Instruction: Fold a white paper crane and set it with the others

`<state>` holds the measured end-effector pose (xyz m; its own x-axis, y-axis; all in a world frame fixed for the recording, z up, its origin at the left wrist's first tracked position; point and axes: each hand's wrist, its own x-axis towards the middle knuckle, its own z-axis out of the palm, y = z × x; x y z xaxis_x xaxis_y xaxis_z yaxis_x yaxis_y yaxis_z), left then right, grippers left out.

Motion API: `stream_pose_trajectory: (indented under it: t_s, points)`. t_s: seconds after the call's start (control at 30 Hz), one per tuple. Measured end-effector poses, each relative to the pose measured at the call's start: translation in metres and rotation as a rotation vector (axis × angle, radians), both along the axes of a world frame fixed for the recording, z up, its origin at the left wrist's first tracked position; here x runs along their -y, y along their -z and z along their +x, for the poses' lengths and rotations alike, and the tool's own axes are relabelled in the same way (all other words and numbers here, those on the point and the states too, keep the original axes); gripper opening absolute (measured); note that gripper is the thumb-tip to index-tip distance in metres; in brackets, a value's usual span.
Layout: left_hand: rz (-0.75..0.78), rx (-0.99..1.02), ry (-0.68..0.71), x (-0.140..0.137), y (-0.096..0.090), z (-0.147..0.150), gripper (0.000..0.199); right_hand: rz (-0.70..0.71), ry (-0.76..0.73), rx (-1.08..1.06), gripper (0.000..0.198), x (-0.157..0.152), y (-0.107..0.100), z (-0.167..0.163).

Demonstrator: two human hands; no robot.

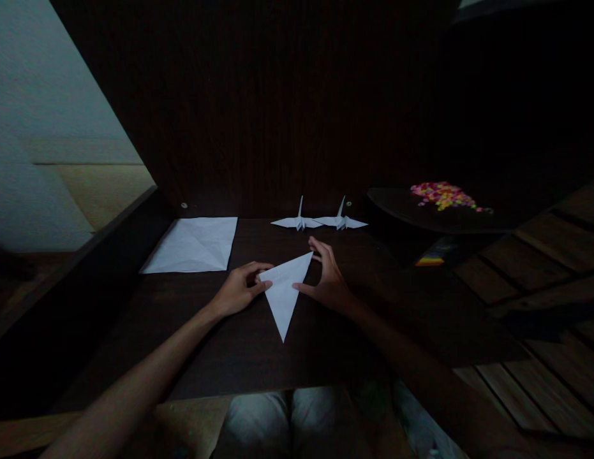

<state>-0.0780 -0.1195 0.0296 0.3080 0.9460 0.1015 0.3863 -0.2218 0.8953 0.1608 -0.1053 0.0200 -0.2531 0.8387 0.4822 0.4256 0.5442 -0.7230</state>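
Between my hands is a folded white sheet of paper, triangular, with one point aimed toward me. My left hand pinches its left corner, thumb on top and fingers underneath. My right hand grips the right edge, its thumb lying on the paper and its other fingers behind, near the upper right corner. Just beyond the hands, two white origami cranes stand side by side, their wing tips meeting. To the left lies a flat white square of paper with crease lines.
The dark wooden desk has a tall back panel and a raised left side board. A rounded shelf on the right bears a heap of small colourful pieces. Wooden slats show at the far right.
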Motion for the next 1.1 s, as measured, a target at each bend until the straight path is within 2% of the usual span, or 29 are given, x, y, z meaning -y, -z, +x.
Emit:
stream_pose_trajectory:
  t_s: [0.07,0.17,0.27,0.37,0.43,0.5,0.6,0.77,0.9,1.0,1.1]
  points:
    - [-0.09,0.118,0.002,-0.001,0.0,0.001,0.033,-0.052,0.032,-0.209,0.112,-0.004,0.003,-0.001]
    - [-0.198,0.315,-0.043,-0.001,0.0,0.005,0.031,-0.228,-0.009,-0.394,0.111,-0.009,0.007,-0.002]
    - [-0.273,0.506,-0.076,0.001,-0.001,0.01,0.033,-0.491,-0.168,-0.436,0.096,-0.008,0.006,-0.003]
    - [-0.324,0.612,-0.087,0.004,-0.002,0.014,0.036,-0.688,-0.31,-0.44,0.067,-0.002,0.002,-0.005]
    - [-0.366,0.64,-0.097,0.005,-0.004,0.014,0.037,-0.702,-0.342,-0.453,0.047,0.001,-0.002,-0.006]
    - [-0.434,0.664,-0.097,0.006,-0.007,0.014,0.034,-0.648,-0.325,-0.441,0.03,0.002,-0.005,-0.004]
    - [-0.535,0.72,-0.055,0.006,-0.011,0.012,0.025,-0.556,-0.327,-0.402,0.017,0.001,-0.008,-0.001]
    - [-0.598,0.787,0.054,0.006,-0.012,0.011,0.027,-0.442,-0.375,-0.324,0.022,0.001,-0.009,0.002]
    - [-0.6,0.616,0.019,0.01,-0.011,0.015,0.037,-0.421,-0.421,-0.248,0.023,0.004,-0.013,0.001]
    - [-0.579,0.516,0.08,0.013,-0.01,0.017,0.032,-0.502,-0.433,-0.27,0.022,0.005,-0.015,-0.001]
    - [-0.508,0.529,0.058,0.014,-0.007,0.018,0.031,-0.694,-0.425,-0.446,0.038,0.005,-0.014,-0.002]
